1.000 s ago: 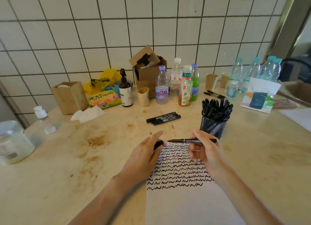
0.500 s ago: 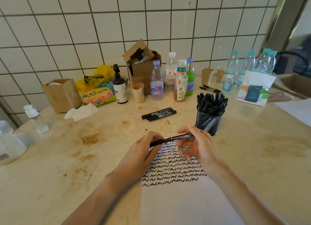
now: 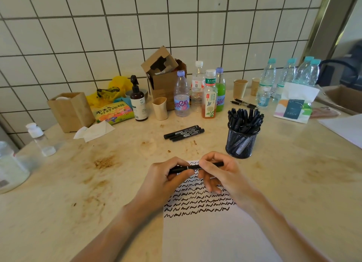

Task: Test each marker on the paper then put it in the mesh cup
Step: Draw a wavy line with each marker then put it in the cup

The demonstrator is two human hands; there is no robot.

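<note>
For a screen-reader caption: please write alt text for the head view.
Both hands, left hand and right hand, hold one black marker level over squiggle-covered paper. Behind stand a marker-filled mesh cup and three loose markers.

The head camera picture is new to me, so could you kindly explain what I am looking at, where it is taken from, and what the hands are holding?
There is no machine here: a person wears a camera on the head, looking forward and down at their own two bare hands. The left hand and the right hand both grip one black marker, held level above a sheet of paper covered with rows of black squiggles. Behind the right hand stands a mesh cup packed with markers. Three more markers lie loose on the stained table. Along the tiled wall stand drink bottles, paper cups, a cardboard box and a tissue pack.
</note>
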